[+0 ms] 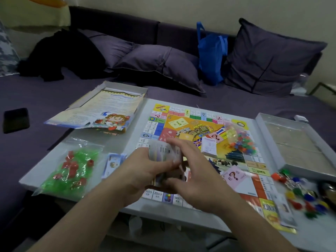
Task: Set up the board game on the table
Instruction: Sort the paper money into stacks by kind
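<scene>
Single head view — looks forward and down, close over the table [116, 202] — sofa [127, 33] behind

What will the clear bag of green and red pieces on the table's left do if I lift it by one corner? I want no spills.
The bag of green and red pieces looks like thin, floppy plastic, so it would probably sag and its loose pieces slide to the low end. It seems light for its size. I cannot tell whether its top is sealed, so pieces might spill.
</scene>
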The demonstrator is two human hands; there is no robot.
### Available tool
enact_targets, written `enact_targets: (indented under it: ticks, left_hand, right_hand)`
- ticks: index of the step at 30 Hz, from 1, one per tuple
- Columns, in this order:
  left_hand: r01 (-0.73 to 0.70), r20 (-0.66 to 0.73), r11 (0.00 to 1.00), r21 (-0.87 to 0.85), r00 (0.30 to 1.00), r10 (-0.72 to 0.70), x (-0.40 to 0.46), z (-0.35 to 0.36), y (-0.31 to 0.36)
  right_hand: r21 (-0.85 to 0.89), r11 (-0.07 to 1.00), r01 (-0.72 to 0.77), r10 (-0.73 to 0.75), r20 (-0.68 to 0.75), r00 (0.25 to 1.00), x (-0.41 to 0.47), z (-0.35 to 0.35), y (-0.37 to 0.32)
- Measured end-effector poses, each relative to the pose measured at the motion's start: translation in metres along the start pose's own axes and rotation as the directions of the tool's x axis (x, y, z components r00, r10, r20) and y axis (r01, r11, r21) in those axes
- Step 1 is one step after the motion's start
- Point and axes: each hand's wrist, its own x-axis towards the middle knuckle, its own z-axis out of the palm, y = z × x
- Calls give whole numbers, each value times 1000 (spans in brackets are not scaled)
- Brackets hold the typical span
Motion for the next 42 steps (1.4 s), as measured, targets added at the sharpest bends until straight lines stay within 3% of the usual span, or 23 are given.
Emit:
enact_targets:
  ticks: [9,12,18,32,42]
  left_hand:
    - [-21,72,993,-119,997,30,7,27,-7]
    - [-33,76,988,-148,996,44,12,36,-9]
    - [-30,62,986,-164,997,41,17,55,-11]
    - [-19,89,991,-136,996,31,21,72,-20]
    - [-53,-4,999,8,999,53,26,80,-23]
  right_hand:
    - [191,968,-162,181,-86,980,-16,-29,19]
    - [371,896,-245,335,-200,921,-17,-31,23]
    - [425,862,-276,432,-331,839,-25,-43,37]
    - [549,742,-384,565,-205,799,-44,-56,48]
    - [468,783,-410,548,-207,810,-53,-66,52]
